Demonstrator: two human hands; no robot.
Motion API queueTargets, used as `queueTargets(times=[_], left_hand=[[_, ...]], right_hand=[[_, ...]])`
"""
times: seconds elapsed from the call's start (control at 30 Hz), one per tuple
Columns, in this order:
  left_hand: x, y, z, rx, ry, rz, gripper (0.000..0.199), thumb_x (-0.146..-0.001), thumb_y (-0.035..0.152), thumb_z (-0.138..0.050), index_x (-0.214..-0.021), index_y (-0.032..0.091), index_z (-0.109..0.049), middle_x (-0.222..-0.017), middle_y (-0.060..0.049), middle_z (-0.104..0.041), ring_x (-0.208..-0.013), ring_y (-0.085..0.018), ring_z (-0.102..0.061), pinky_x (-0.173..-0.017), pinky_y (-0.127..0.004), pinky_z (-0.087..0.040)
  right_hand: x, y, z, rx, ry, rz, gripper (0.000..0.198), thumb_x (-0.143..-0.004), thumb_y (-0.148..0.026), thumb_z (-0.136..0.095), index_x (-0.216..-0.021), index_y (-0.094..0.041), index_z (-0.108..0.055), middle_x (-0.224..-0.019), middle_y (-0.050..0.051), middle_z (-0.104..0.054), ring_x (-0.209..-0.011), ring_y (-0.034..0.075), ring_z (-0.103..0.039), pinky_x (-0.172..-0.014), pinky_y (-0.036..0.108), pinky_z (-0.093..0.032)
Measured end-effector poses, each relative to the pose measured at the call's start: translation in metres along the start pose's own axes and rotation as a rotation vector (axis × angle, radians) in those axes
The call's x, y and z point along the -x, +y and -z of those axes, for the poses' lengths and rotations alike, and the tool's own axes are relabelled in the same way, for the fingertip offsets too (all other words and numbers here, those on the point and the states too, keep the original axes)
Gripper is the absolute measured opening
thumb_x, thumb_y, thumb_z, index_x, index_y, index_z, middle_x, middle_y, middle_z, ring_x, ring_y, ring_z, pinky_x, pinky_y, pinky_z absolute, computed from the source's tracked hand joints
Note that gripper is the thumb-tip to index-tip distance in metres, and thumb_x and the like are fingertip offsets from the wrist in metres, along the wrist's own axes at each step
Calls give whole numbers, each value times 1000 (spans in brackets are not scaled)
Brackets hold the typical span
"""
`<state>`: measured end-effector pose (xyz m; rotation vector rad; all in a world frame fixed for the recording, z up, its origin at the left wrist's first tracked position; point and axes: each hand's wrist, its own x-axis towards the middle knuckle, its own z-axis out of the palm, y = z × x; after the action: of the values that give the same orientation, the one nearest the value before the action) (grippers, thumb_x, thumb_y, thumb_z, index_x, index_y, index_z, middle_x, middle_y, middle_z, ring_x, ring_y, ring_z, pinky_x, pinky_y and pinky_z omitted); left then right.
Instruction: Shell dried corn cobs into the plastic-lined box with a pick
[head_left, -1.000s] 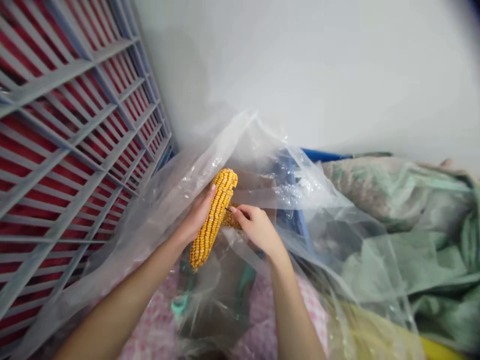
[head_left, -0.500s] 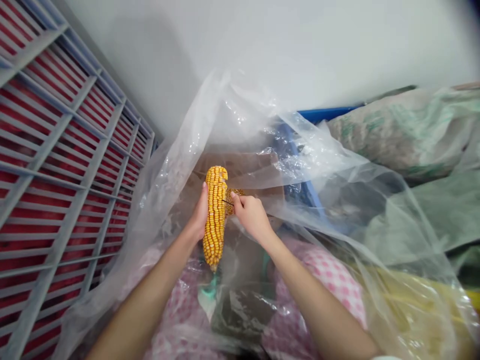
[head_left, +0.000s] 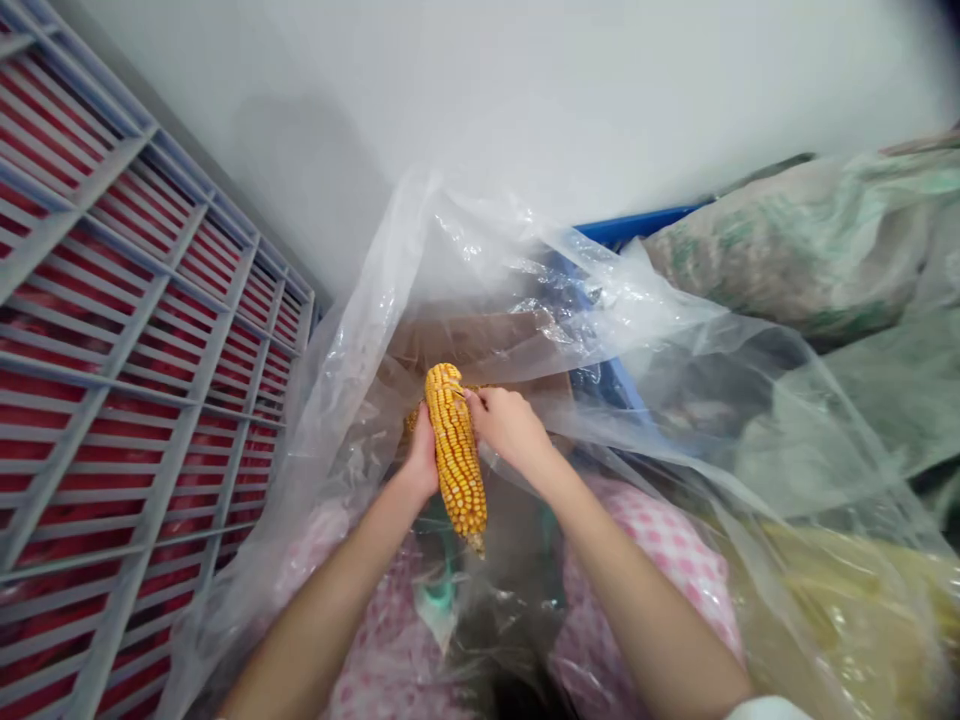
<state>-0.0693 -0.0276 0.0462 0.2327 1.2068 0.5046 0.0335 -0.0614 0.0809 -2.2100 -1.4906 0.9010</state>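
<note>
A yellow ear of corn [head_left: 456, 450] is held over a clear plastic bag, tip pointing down toward me and tilted to the lower right. My left hand [head_left: 424, 450] is closed around its left side, with the thumb along the husked kernels. At the upper right side, my right hand [head_left: 510, 425] is closed, its fingertips against the kernels near the notched top end. The thin dark pick in that hand is mostly hidden now. Loose kernels [head_left: 411, 418] show partly behind the ear, in the bag.
The clear plastic bag [head_left: 375, 270] spreads over my lap and a cardboard piece [head_left: 487, 335]. At left stands a slatted grey crate [head_left: 142, 290] with red behind it. To the right are a blue crate edge [head_left: 637, 225] and a woven sack [head_left: 795, 250]. A white wall is ahead.
The ear has shifted slightly right and down in view, and its lower tip has swung to the right. My right hand has come closer against it, covering most of the pick.
</note>
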Motion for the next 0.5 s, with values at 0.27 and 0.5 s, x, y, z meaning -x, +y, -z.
queueTargets(times=[0.27,0.5], left_hand=[[-6,5,2,-136,-13,-152,56,-81,59,-22,-93,16,-57,-59,-3,-62,-47,-15,-58,-48,-26,-45],[-10,-6,2,-306,-39,-330,60,-76,64,-31,-95,15,-60,-70,-6,-65,-60,-16,-61,-53,-25,-46]], right_hand=[[-1,14,31,-1,-101,99,36,-79,-38,-39,-61,-18,-62,-59,4,-60,-51,11,-50,-51,22,-29],[2,15,25,60,-82,69,30,-76,-32,-41,-66,-17,-65,-66,7,-64,-56,14,-55,-52,23,-31]])
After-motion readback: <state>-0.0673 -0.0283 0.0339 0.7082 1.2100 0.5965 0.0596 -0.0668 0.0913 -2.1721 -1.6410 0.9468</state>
